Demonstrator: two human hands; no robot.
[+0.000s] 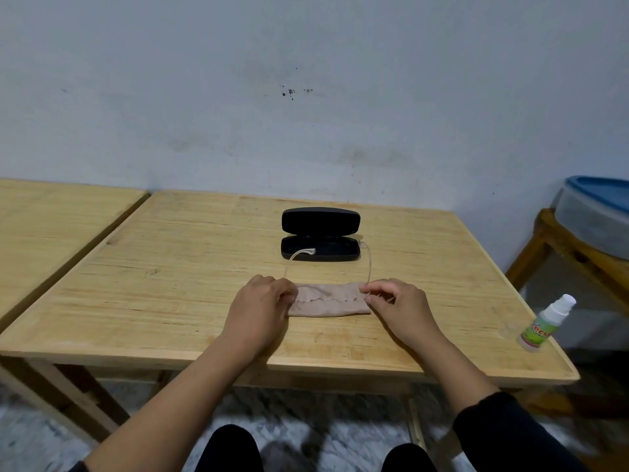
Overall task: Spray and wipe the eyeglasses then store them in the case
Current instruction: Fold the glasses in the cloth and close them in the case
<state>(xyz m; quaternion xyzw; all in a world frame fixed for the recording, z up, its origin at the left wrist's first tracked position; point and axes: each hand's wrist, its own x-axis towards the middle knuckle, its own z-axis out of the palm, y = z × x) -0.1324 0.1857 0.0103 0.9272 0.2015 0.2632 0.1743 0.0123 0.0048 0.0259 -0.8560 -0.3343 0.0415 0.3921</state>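
Both hands pinching the beige cloth [328, 299] folded over the eyeglasses [368, 267] on the table [170, 267]: left hand [262, 310] at one end, right hand [396, 308] at the other. Temples poke out beyond my fingertips toward the open case [320, 248]. Best to rub lightly and support the frame.

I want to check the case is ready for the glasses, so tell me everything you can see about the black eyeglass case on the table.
The eyeglass case is a black, hard-looking clamshell with rounded ends. It lies open on the wooden table, toward the far middle, lid standing up at the back, hinged along its rear edge. The dark inside of the lower shell looks empty. The clear temple tips of the eyeglasses reach it: one lies over its front left rim, the other is at its right end. Neither hand touches it.
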